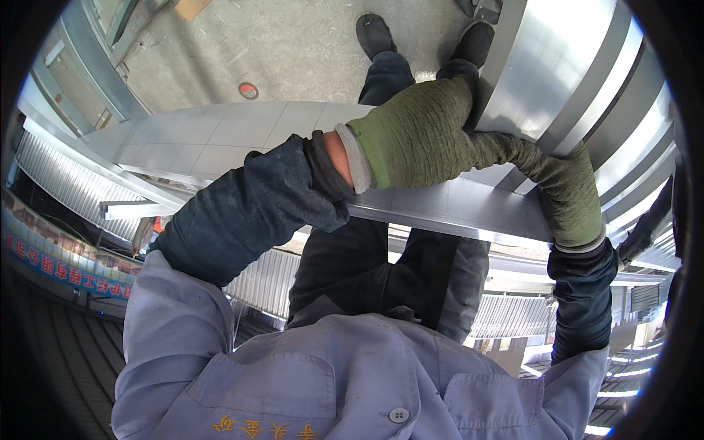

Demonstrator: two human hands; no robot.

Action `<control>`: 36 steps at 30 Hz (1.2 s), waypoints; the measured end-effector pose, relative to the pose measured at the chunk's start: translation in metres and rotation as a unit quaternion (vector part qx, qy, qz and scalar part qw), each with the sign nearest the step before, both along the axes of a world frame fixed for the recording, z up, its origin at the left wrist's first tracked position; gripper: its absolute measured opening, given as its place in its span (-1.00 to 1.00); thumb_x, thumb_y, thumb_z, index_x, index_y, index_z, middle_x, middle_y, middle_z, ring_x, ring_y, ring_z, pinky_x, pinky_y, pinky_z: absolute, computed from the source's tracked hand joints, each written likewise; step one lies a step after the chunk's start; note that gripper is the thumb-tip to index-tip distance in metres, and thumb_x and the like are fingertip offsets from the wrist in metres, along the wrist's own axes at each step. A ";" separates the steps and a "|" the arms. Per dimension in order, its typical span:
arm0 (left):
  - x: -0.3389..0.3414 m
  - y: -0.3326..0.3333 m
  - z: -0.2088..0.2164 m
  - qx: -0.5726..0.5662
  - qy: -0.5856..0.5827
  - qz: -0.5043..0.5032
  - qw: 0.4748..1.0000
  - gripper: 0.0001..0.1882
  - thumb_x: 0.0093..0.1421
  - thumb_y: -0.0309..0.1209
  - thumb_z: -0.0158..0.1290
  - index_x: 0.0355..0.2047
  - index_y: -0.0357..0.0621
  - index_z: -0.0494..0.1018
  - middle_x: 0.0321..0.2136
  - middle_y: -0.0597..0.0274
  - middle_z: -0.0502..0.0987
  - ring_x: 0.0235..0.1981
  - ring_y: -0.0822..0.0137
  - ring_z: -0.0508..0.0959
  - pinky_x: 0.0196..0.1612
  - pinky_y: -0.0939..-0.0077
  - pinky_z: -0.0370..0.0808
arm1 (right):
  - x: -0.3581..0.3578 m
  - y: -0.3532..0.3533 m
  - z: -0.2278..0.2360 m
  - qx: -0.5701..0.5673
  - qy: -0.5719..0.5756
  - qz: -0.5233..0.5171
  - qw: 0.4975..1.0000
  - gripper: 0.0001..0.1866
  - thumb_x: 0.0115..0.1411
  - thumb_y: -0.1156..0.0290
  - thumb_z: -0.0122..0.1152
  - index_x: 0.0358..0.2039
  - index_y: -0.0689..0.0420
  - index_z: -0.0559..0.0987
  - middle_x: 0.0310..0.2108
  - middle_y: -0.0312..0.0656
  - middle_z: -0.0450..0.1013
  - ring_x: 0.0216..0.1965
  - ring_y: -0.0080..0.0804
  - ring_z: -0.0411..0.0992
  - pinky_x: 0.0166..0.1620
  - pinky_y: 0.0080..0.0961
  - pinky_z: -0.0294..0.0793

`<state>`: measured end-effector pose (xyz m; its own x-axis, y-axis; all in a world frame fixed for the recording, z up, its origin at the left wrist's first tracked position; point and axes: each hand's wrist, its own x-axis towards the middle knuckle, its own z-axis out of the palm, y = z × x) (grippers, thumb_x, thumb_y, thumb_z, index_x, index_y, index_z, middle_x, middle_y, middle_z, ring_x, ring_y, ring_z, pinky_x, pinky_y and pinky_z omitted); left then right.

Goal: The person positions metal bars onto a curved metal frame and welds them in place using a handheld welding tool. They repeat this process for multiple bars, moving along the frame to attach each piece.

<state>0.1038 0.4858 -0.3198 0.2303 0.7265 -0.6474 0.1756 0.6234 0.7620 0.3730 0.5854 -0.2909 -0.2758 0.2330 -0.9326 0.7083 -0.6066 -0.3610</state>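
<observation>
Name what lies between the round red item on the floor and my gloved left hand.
In the head view, a strip of concrete floor, then the grey panel.

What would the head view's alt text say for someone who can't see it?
A person's left hand and right hand, both in green gloves, touch silvery metal bars, with a grey surface below. The person wears a bluish shirt and dark sleeve covers; concrete floor shows beyond.

A long, grey, seamed bench top (pixel 235 128) spans the view; silver metal profiles (pixel 554 66) rise at its right part, contact partly hidden. A round red-and-black disc (pixel 248 90) lies on the concrete floor (pixel 293 44).
</observation>
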 end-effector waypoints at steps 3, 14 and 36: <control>0.003 -0.002 0.001 -0.005 0.013 0.009 1.000 -0.13 0.26 0.33 0.23 -0.15 -0.49 0.50 -0.43 -0.19 0.64 -0.34 -0.05 0.74 -0.25 0.18 0.70 | -0.001 0.002 -0.004 -0.007 0.015 0.006 1.000 -0.50 0.33 0.40 0.46 0.21 0.24 0.52 0.02 -0.10 0.65 0.04 -0.26 0.63 0.08 -0.39 0.61; 0.001 0.002 0.008 -0.019 0.010 -0.010 1.000 -0.45 0.33 -0.08 0.34 0.06 -0.33 0.55 -0.24 -0.06 0.73 -0.25 0.10 0.77 -0.15 0.27 0.72 | -0.010 0.003 0.003 -0.013 0.014 -0.015 1.000 -0.59 0.36 0.45 0.40 0.18 0.23 0.55 0.00 -0.08 0.66 0.02 -0.26 0.65 0.04 -0.39 0.64; 0.011 -0.004 0.004 0.021 0.032 0.029 0.999 -0.34 0.26 0.05 0.37 -0.06 -0.43 0.56 -0.40 -0.07 0.70 -0.38 0.09 0.74 -0.21 0.30 0.70 | -0.009 0.008 0.001 -0.038 0.021 0.082 0.996 -0.63 0.56 0.40 0.05 0.27 0.30 0.41 -0.06 0.08 0.63 -0.19 -0.31 0.72 -0.19 -0.46 0.82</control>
